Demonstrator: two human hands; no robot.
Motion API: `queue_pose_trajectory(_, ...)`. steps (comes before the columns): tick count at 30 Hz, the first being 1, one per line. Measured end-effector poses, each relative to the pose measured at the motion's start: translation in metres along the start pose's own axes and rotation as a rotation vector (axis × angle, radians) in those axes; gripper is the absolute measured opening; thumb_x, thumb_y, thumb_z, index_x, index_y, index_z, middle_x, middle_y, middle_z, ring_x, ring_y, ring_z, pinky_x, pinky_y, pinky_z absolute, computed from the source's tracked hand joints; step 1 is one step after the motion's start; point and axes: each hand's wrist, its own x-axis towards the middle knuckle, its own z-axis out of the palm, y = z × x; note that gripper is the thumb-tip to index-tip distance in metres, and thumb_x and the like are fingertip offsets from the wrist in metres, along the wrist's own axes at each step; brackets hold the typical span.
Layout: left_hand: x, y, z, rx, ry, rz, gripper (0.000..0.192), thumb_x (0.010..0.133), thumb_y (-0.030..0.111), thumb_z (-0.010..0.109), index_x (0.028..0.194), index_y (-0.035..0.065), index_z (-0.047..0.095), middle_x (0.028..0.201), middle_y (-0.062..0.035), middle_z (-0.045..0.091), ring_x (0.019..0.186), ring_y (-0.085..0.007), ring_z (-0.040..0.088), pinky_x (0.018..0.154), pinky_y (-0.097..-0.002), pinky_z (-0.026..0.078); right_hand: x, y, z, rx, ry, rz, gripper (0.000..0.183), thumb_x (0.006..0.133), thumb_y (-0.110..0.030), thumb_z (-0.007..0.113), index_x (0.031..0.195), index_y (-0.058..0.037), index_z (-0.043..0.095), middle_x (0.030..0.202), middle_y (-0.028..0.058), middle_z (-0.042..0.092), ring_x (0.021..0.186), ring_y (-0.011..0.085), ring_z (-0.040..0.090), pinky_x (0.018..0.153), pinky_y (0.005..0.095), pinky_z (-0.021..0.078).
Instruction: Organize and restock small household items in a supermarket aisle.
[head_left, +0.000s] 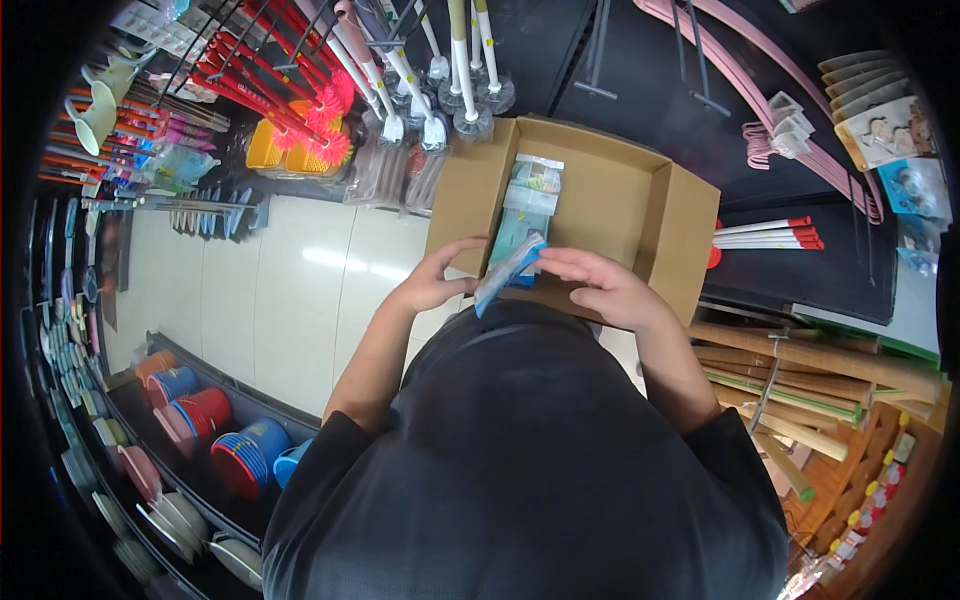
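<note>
A flat packet in clear and blue plastic is tilted between my two hands, over the near left part of an open cardboard box. My left hand is at the box's left flap, thumb and fingers apart, its thumb tip close to the packet's lower edge. From the right, the fingertips of my right hand meet the packet's upper end, with the thumb held away. Whether either hand grips it is unclear. Beneath, a teal packet and a packet with a pale header card lie along the box's left side.
Toilet brushes and red-handled brushes hang beyond the box. Pink hangers hang at right, above rolled mats. Nested buckets stand on a low shelf at lower left. Pale floor tiles lie left of the box.
</note>
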Motion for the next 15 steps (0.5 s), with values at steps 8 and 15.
queue_pose_trajectory(8, -0.002, 0.018, 0.018, -0.330, -0.008, 0.335, 0.077, 0.073, 0.037, 0.070, 0.131, -0.0008, 0.035, 0.134, -0.0178, 0.040, 0.127, -0.0278, 0.035, 0.105, -0.0400, 0.024, -0.010, -0.052, 0.020, 0.152, 0.212, -0.088, 0.056, 0.082, 0.012, 0.039, 0.136, -0.0016, 0.029, 0.139, 0.0101, 0.038, 0.129, 0.0153, 0.034, 0.098, 0.0294, 0.0325)
queue_pose_trajectory(15, -0.007, 0.013, 0.029, -0.254, 0.272, 0.133, 0.036, 0.084, 0.006, 0.060, 0.117, 0.0006, 0.046, 0.108, -0.0058, 0.057, 0.099, -0.0135, 0.053, 0.086, -0.0277, 0.042, 0.000, -0.052, 0.042, 0.038, 0.303, -0.263, 0.049, 0.087, 0.005, 0.046, 0.133, -0.0039, 0.034, 0.132, 0.0110, 0.045, 0.112, 0.0133, 0.047, 0.092, 0.0273, 0.0370)
